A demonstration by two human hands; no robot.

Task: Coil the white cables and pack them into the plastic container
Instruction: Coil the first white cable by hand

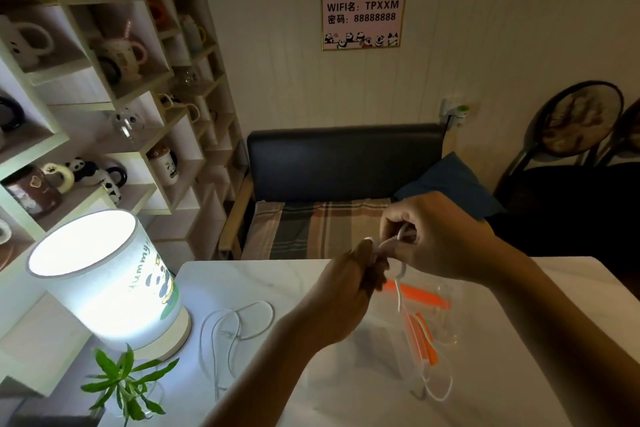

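both hands raised above the far middle of the table [242,274], nearly touching. left hand [360,274] reaching in from the near side, forearm slanting up and right, fingers curled tight round a bunch of white cable [382,246]. right hand [436,239] coming in from the right, wrist bent, knuckles up, thumb and fingers pinching a small loop of the same cable just right of the left hand. free end of the cable hanging straight down from the hands, passing in front of the plastic container [440,315], ending in a wide loop on the table near the right forearm. container clear with orange clips, lying on the table below and right of the hands; whether its lid is on or off cannot be told. second white cable [239,326] lying loose and uncoiled on the table, left of the left forearm, just right of the lamp [104,284]. lamp lit, at the left edge of the table. small green plant [124,381] near of the lamp. shelves of mugs [114,55] far left. dark bench [346,159] beyond the table, wifi sign [363,14] on the wall above.
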